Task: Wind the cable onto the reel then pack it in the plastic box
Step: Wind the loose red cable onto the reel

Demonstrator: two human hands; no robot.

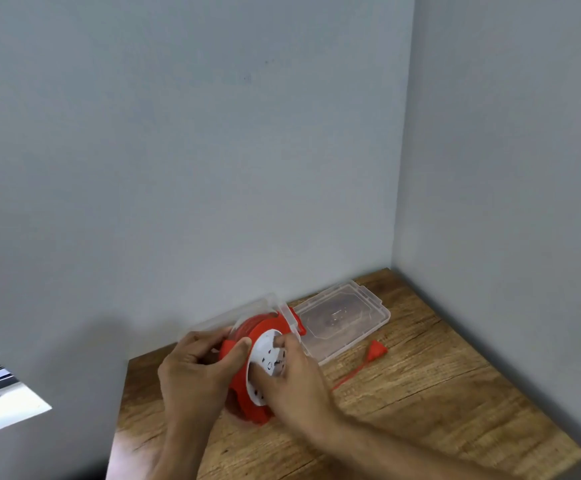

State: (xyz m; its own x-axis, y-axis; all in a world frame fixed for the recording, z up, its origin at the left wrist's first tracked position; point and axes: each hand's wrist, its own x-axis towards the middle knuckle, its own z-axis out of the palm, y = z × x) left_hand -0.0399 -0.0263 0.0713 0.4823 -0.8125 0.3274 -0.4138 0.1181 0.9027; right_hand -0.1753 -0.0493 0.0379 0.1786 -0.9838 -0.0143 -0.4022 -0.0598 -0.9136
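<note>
Single head cam, wide-angle, looking forward and slightly down into a room corner. Walls [213, 150] fill most of frame; table [420, 410] sits low and near. Both forearms enter from the bottom edge.

The desk [420, 393] is wood with visible grain, matt. The box [344, 323] is clear, glossy plastic. The reel [258, 327] is smooth red plastic with a white plastic face; the cable [351, 372] is red. The walls [213, 150] are matt.

Soft even light, bright patch lower left, hands motion-blurred, wide-angle edge distortion
</note>
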